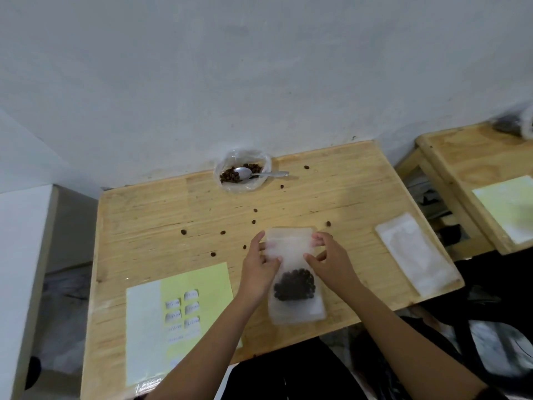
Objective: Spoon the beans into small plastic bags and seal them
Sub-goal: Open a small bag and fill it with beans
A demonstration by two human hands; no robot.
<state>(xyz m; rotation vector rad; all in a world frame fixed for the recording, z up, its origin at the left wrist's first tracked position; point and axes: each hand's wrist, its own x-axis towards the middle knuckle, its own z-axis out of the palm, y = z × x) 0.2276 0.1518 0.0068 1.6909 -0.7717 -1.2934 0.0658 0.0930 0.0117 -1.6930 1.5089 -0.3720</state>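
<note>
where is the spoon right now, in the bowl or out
In the bowl: the spoon lies with its scoop among the beans, handle over the rim; left hand and right hand hold the bag.

A bowl (239, 188) stood at the far edge of the table (144, 215), a spoon (259, 174) lying in it on beans (229, 176). Loose beans (253, 221) lay scattered between the bowl and a bag (291, 246) near the front edge. The left hand (259, 267) and right hand (331, 261) pinched the bag's upper sides. Spare bags (415, 255) lay to its right and a label sheet (202, 281) to its left. A second table (473, 157) stood further right.
</note>
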